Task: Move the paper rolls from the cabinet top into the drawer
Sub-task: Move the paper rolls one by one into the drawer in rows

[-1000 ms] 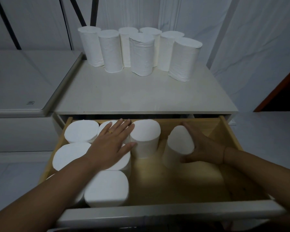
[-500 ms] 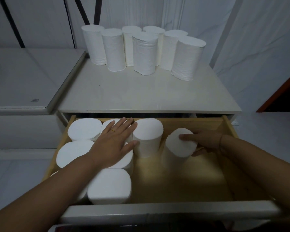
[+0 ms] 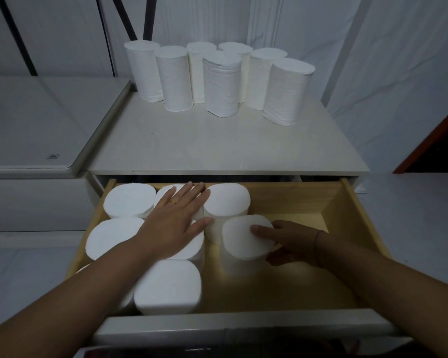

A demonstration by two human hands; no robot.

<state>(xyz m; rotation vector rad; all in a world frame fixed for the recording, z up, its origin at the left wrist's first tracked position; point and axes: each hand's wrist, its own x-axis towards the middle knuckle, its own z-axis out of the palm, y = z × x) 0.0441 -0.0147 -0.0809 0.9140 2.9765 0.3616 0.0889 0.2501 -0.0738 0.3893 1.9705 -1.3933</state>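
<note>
1. Head view, the only one: the drawer [image 3: 347, 223] stood pulled out below the surface [image 3: 217, 146]. Its left part was filled with packed rolls [image 3: 128, 200] standing on end, their round faces up.
2. The left hand [image 3: 173, 223] lay flat on those faces, fingers straight and spread, pointing to 12 o'clock. It pressed down and clasped nothing.
3. The right hand [image 3: 292, 241] gripped the loose roll [image 3: 243, 239], thumb on its top face and fingers curled round its side at 3 o'clock. The hands were apart, with this roll between them.
4. The loose roll stood upright, long axis vertical, close against the packed rolls at its 9 and 11 o'clock. I cannot tell whether it touched them. Bare drawer floor lay at its 3 and 6 o'clock.
5. Seven upright rolls [image 3: 220, 83] remained at the far edge of the surface, at 12 o'clock from both hands and well apart from them, long axes vertical.
6. My judgement: the next reach goes up and forward over the drawer's back wall. The right hand is nearer the rolls at 1 o'clock and the left nearer those at 11 o'clock.
</note>
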